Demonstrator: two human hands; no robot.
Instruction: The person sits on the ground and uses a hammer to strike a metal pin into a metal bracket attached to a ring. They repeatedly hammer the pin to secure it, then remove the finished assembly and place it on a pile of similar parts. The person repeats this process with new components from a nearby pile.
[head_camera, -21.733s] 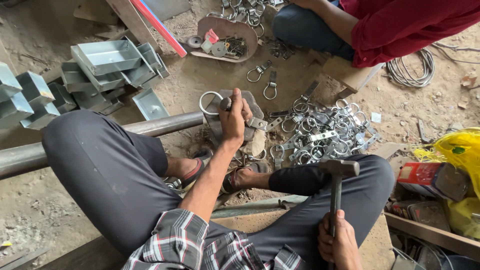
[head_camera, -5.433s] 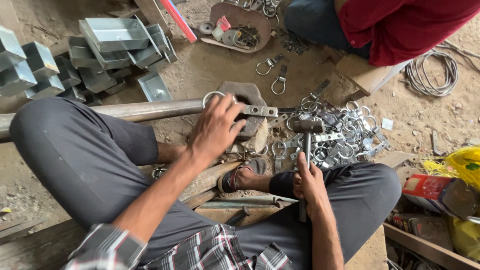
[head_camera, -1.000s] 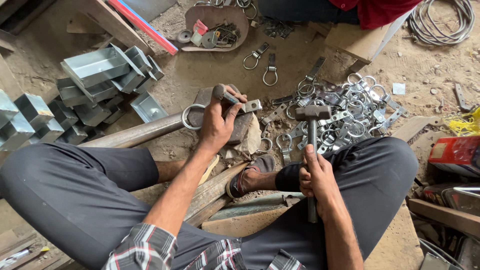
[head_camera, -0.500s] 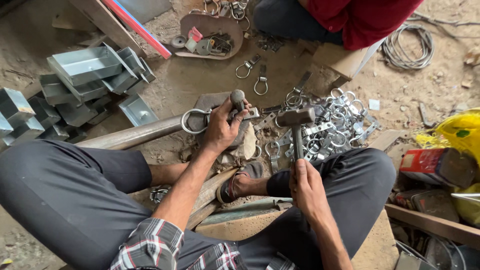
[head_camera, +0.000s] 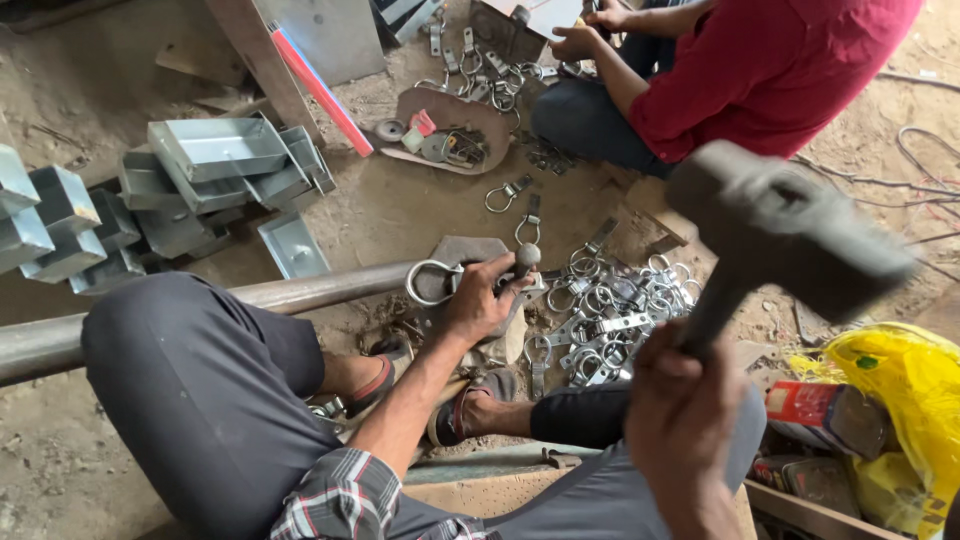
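1. A metal ring clamp (head_camera: 432, 282) is held clenched by the left hand (head_camera: 480, 300) on the end of the steel pipe (head_camera: 300, 296).
2. A hammer (head_camera: 790, 235) is gripped tightly by the right hand (head_camera: 680, 400), raised well right of the pipe.
3. A pile of ring clamps (head_camera: 600, 320) is seen just beyond the pipe's end.

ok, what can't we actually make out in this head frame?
- Hammer: head motion-blurred in the head view; its face shape is unreadable.
- Punch: only its top shows; the left hand hides the shaft.
- Ring clamp: its strap end is covered by the same hand.
- Right hand: wrist cut off by the bottom edge.
- Second person: cut off by the top edge.
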